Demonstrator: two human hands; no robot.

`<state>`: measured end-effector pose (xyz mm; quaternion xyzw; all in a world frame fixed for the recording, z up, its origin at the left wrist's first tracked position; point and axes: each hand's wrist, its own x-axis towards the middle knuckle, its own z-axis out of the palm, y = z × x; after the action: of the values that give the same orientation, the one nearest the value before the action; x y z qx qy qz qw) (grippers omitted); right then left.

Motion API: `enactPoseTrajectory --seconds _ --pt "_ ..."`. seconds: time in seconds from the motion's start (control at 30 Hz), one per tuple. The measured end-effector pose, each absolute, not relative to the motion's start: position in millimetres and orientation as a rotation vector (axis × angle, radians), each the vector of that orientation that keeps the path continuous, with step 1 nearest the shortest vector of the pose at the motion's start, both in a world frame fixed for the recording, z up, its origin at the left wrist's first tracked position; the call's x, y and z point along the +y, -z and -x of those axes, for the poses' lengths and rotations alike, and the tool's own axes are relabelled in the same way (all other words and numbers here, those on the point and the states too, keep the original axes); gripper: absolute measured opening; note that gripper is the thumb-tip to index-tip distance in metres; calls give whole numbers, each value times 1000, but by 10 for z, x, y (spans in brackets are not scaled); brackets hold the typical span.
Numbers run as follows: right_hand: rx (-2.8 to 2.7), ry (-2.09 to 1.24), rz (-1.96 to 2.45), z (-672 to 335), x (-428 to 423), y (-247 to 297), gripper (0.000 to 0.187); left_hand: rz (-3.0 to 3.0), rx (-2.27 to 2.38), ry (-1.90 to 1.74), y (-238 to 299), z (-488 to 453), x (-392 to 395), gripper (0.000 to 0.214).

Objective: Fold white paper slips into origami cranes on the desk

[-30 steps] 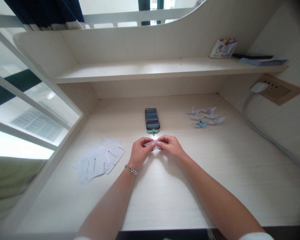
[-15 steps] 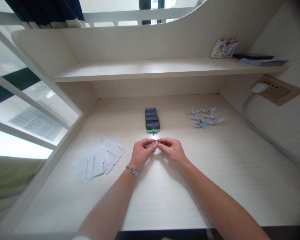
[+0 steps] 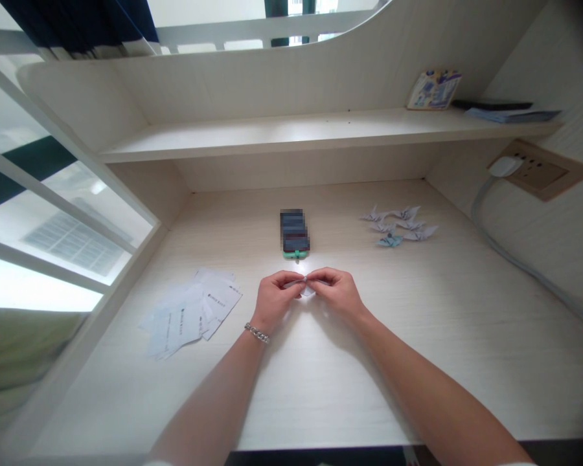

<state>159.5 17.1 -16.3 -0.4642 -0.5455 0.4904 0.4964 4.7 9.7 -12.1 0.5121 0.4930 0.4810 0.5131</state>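
My left hand [image 3: 273,300] and my right hand [image 3: 337,292] meet at the middle of the pale wooden desk [image 3: 418,362]. Both pinch a small folded piece of white paper [image 3: 305,287] between thumbs and fingertips, just above the desktop. Most of the paper is hidden by my fingers. A metal bracelet [image 3: 256,332] sits on my left wrist. Directly behind my hands lies a phone [image 3: 295,233] in a green case, flat on the desk.
A loose pile of white paper sheets [image 3: 189,312] lies to the left. Several folded paper cranes [image 3: 399,226] sit at the back right. A shelf [image 3: 291,133] runs overhead with a card [image 3: 433,90] on it. A plug and cable [image 3: 504,169] hang on the right wall.
My hands have stayed in place with the paper pinched between them; fingertips shifted slightly closer together. The view tilted a little.
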Motion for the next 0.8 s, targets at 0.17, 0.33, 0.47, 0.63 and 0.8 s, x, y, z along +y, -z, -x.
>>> enactPoseTrajectory --seconds 0.17,0.33,0.47,0.63,0.8 --pt "-1275 -1360 1112 -1619 185 168 18 -1248 1160 -1121 111 -35 84 22" --pt "-1314 -1390 1099 -1647 186 156 15 -1235 1144 -1089 122 -31 85 20" --pt "-1391 -1349 1135 -1659 185 134 14 -1228 1122 -1056 110 -21 84 19" --pt "-1348 -1389 1129 -1655 183 132 15 -1226 1109 -1038 97 -8 86 20" --pt "-1249 -1484 1135 -1644 177 137 16 -1236 1112 -1032 94 -14 94 17"
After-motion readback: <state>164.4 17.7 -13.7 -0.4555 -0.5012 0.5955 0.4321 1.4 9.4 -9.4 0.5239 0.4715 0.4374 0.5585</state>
